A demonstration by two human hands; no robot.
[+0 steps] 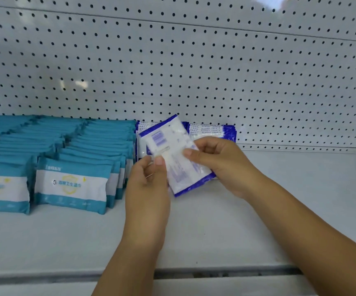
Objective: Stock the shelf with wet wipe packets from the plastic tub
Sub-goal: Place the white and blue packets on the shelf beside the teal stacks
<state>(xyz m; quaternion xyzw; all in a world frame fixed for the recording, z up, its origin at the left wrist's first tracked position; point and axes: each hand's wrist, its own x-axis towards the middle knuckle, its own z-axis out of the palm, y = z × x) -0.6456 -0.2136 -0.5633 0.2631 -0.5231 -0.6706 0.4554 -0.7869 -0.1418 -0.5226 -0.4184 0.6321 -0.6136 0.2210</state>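
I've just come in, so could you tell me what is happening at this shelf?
A person holds one blue-and-white packet above the shelf, the left hand pinching its left edge, the right hand its right side. More blue packets sit behind it at the pegboard; teal packets fill rows on the left.

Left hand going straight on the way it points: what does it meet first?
Probably the blue packets standing against the pegboard, right behind the packet that the left hand pinches; depth is unclear.
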